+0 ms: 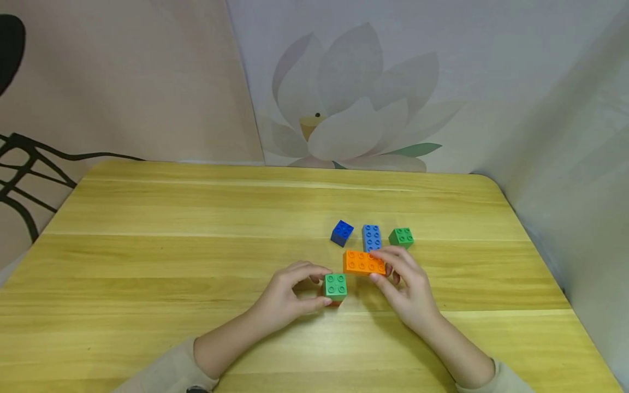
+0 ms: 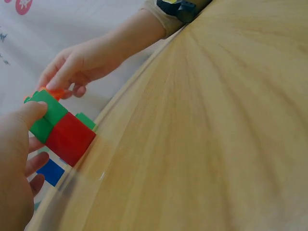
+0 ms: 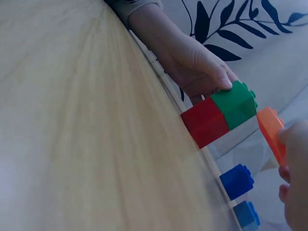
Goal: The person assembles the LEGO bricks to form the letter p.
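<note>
A light green block (image 1: 336, 286) sits on top of a red block (image 2: 71, 139), which stands on the table. My left hand (image 1: 289, 295) pinches the green block between thumb and fingers. Just to the right, my right hand (image 1: 409, 289) holds a long orange block (image 1: 362, 262) by its right end, studs up. In the right wrist view the orange block (image 3: 272, 132) is raised off the table beside the green block (image 3: 235, 105). From above, the red block is mostly hidden under the green one.
Behind the hands lie a dark blue block (image 1: 342, 233), a long lighter blue block (image 1: 372, 238) partly covered by the orange one, and a darker green block (image 1: 401, 237). The wooden table (image 1: 172, 245) reaches back to a curtain with a printed flower (image 1: 354, 103).
</note>
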A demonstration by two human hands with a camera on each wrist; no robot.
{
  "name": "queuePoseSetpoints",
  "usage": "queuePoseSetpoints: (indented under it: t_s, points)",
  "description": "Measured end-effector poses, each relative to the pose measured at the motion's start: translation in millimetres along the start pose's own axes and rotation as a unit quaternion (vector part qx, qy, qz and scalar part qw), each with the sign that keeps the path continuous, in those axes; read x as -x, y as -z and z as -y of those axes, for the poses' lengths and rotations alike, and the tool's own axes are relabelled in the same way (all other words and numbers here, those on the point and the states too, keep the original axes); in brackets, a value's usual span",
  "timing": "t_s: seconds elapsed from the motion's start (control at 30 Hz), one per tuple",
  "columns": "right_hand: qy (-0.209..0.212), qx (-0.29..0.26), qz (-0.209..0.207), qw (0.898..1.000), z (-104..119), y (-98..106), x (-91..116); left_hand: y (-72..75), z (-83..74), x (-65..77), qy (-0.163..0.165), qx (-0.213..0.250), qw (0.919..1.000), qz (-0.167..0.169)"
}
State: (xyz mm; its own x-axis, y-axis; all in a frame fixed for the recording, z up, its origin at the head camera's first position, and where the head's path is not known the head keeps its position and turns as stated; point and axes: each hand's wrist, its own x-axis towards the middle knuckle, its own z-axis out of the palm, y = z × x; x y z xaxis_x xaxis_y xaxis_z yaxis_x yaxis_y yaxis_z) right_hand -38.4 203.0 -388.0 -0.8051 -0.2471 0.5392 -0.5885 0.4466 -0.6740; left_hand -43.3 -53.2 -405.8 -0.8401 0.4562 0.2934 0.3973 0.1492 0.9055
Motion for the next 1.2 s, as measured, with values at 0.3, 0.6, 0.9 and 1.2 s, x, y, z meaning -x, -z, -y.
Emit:
queuePoseSetpoints:
  t_s: [0.3,0.6,0.9,1.2]
  points:
    - [0.052,-0.025,-0.026,0.998,12.4,-2.3,-2.0,0.1,0.8,-0.7,-0.003,-0.002,1.0000,-0.003]
    - [0.067,-0.027,-0.009,0.997,18.9,-3.9,0.6,0.9,-2.2,-0.7,0.012,-0.019,0.9997,-0.001]
    - [0.069,-0.028,0.007,0.997,23.7,-4.7,1.6,0.7,-2.5,-0.4,0.013,-0.017,0.9998,-0.002]
    - [0.087,-0.025,0.017,0.996,26.3,-6.8,1.7,0.7,-2.0,-0.2,0.014,-0.018,0.9997,-0.003]
